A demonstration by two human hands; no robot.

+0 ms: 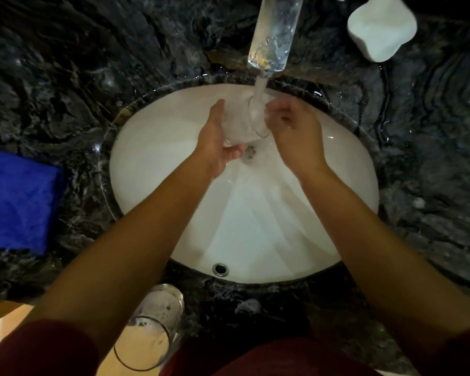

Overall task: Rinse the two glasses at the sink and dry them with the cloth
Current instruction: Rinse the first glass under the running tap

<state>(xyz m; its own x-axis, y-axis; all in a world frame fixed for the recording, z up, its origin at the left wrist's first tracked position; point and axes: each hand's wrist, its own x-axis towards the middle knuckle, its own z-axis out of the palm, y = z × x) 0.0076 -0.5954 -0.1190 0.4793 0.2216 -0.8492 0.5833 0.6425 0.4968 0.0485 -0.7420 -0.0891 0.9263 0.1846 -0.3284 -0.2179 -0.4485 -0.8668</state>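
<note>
1. Left hand (pixel 217 142) curls round the glass (pixel 244 126) under the tap stream (pixel 259 88), over the sink (pixel 174 164).
2. Right hand (pixel 296 131), fingers loosely bent, touches its rim; grip unclear.
3. Second glass (pixel 152 327) stands at the counter edge, cloth (pixel 17 199) left.
4. Risk: wet glass slips; an elbow topples the second.

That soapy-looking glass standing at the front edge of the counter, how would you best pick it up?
Grip the clear tall drinking glass around its side wall, about midway up, coming from its left. It stands upright on the dark marbled counter with its open rim toward the camera. The left forearm passes right beside it, so the left hand is probably nearer. The wall looks sudsy, so wrap the fingers fully round.
</note>
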